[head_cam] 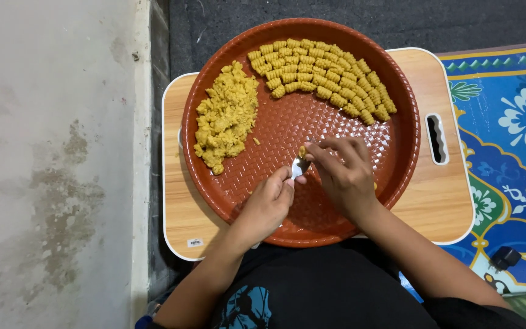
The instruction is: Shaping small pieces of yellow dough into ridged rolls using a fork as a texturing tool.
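Note:
A round reddish-brown woven-pattern tray [360,36] rests on a small wooden table [439,201]. A heap of loose yellow dough [226,116] lies at the tray's left. Several ridged yellow dough rolls [324,73] curve in rows along the far right rim. My left hand [269,204] holds a small metal utensil [298,167] over the tray's near middle. My right hand [342,173] presses a small bit of dough [303,150] against the utensil's tip with its fingertips.
The wooden table has a slot handle [436,139] at its right side. A blue floral mat [512,134] lies to the right, with a small black object [505,258] on it. A stained pale wall or floor [50,164] fills the left. My dark-clothed lap [312,286] is below.

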